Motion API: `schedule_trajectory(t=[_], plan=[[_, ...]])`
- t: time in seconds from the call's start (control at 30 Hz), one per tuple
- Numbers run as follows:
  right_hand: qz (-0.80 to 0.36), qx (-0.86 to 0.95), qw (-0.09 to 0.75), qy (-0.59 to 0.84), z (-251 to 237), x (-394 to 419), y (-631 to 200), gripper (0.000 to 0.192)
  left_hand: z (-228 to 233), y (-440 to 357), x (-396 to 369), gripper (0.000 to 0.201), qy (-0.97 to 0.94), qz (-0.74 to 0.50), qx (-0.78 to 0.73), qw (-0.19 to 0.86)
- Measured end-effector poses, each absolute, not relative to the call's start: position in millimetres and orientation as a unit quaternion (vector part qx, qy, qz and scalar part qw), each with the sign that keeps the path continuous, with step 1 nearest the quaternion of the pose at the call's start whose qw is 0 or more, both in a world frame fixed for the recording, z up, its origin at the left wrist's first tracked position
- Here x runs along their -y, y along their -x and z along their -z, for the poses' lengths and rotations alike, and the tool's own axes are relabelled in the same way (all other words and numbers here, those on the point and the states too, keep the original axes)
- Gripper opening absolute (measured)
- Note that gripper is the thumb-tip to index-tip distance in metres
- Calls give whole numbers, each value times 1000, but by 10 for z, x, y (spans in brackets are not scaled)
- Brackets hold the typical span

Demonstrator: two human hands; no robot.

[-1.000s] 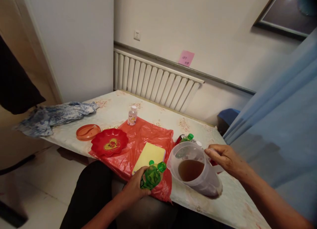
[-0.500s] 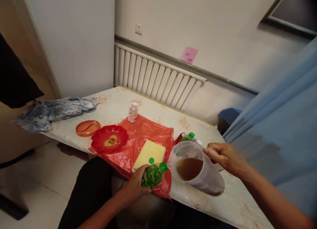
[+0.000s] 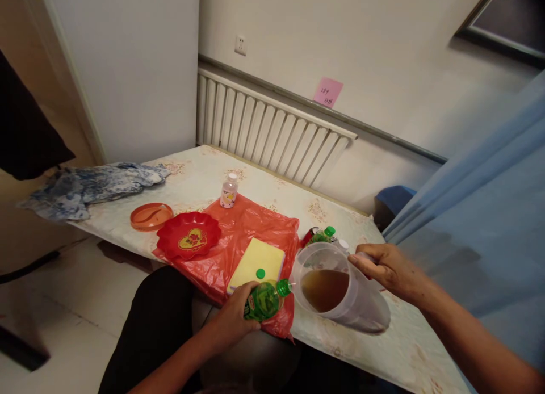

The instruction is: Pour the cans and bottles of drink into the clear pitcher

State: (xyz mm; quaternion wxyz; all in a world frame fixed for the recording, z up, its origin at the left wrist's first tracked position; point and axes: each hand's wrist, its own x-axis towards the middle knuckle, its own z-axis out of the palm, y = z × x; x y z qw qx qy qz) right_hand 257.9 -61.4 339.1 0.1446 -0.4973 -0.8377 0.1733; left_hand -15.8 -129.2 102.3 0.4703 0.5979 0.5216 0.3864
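Hands (image 3: 232, 320) at cloth-covered table (image 3: 204, 178) beside radiator (image 3: 272, 133).

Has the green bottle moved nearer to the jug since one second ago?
Yes. The green bottle in the left hand has shifted right; its mouth now nearly touches the jug.

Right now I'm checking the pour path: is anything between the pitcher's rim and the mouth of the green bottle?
Nothing visible. The right hand tilts the pitcher toward the green bottle, held by the left hand. Its open mouth sits right at the rim; the loose green cap lies aside on the yellow pad.
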Motion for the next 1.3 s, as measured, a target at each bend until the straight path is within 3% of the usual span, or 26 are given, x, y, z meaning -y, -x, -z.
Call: schedule_trajectory(t=[1.3], plan=[[-142, 863, 49, 482, -3493, 605, -2466, 50, -864, 165, 1286, 76, -634, -371, -521, 436]])
